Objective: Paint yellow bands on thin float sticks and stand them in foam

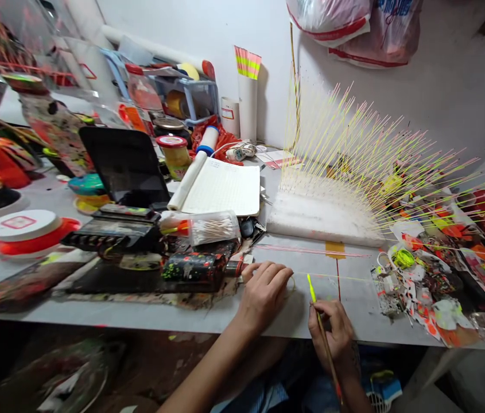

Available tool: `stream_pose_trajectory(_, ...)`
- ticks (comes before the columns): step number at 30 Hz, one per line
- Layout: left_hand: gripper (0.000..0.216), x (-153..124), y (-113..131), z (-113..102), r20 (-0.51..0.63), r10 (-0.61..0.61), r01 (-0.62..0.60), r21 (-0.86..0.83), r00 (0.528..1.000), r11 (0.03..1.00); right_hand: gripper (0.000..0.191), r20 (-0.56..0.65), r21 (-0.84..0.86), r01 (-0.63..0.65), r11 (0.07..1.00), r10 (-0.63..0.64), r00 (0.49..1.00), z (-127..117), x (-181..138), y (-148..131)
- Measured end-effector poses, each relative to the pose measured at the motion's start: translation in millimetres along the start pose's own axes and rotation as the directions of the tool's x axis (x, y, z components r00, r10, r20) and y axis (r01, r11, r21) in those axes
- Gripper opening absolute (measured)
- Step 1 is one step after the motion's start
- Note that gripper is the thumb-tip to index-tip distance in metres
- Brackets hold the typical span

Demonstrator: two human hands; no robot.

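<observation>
My right hand (332, 332) grips a thin brush (320, 324) with a yellow-green tip, pointing up and away near the table's front edge. My left hand (263, 289) rests on the grey table (139, 312) with fingers curled over the end of a long thin stick (337, 277) that runs right across the tabletop. Behind the hands, a white foam block (315, 215) bristles with several thin yellow and pink sticks (354, 149) fanning up and right.
An open notebook (220, 186), a black tablet (124, 166), a bag of cotton swabs (212, 228), paint-spattered tools and ribbon reels (24, 232) crowd the left. Paint-stained scraps and small pots (431, 281) cover the right. Plastic bags (354, 26) hang on the wall.
</observation>
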State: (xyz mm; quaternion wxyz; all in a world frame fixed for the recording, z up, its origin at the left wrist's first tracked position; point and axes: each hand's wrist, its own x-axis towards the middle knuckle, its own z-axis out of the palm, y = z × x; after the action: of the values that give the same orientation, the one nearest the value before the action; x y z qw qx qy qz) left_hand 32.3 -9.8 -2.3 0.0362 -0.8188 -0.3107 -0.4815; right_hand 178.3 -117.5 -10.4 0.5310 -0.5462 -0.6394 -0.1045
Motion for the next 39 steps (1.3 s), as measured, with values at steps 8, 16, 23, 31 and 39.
stream_pose_trajectory(8, 0.018, 0.6, 0.9, -1.1, 0.003, -0.012, 0.012, 0.0, 1.0, 1.0, 0.013, 0.018, 0.001, -0.023, 1.0, 0.023, 1.0, 2.5, 0.5, -0.2)
stream_pose_trajectory(16, 0.018, 1.0, 0.6, -1.7, 0.018, -0.019, 0.02, -0.01, 1.0, 1.0, 0.013, 0.006, 0.021, -0.084, 0.996, 0.084, 0.996, 2.5, -8.0, 5.3)
stream_pose_trajectory(23, 0.017, 1.2, 0.5, -2.3, 0.016, -0.011, 0.011, -0.006, 1.0, 1.0, 0.01, -0.015, 0.041, -0.141, 0.989, 0.141, 0.99, 4.0, -16.8, 7.9)
stream_pose_trajectory(31, 0.018, 0.5, 0.2, -1.8, 0.014, -0.021, 0.021, -0.007, 1.0, 1.0, 0.013, -0.035, 0.086, -0.124, 0.989, 0.127, 0.991, 3.0, -17.5, 6.5)
stream_pose_trajectory(39, 0.021, -2.9, -2.4, -1.0, -0.007, -0.034, 0.034, -0.014, 0.999, 0.999, 0.019, 0.001, 0.124, -0.038, 0.992, 0.038, 0.999, 17.2, -17.9, -4.9)
